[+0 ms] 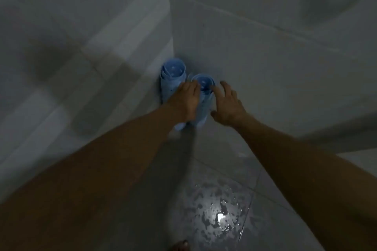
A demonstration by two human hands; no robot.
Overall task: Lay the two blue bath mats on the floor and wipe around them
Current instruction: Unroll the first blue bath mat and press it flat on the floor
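Observation:
Two blue bath mats stand rolled up and upright in the corner of the tiled walls: the left roll [173,75] and the right roll [204,96], side by side. My left hand [186,101] lies over the gap between them, its fingertips at the near left rim of the right roll; blur hides whether the fingers hold it. My right hand [228,106] is to the right of the right roll, fingers spread, with one fingertip at the roll's right rim.
Grey tiled walls meet in the corner right behind the rolls. The grey tiled floor [214,169] is wet, with a shiny puddle [219,213] near me. A toe [180,245] shows at the bottom edge.

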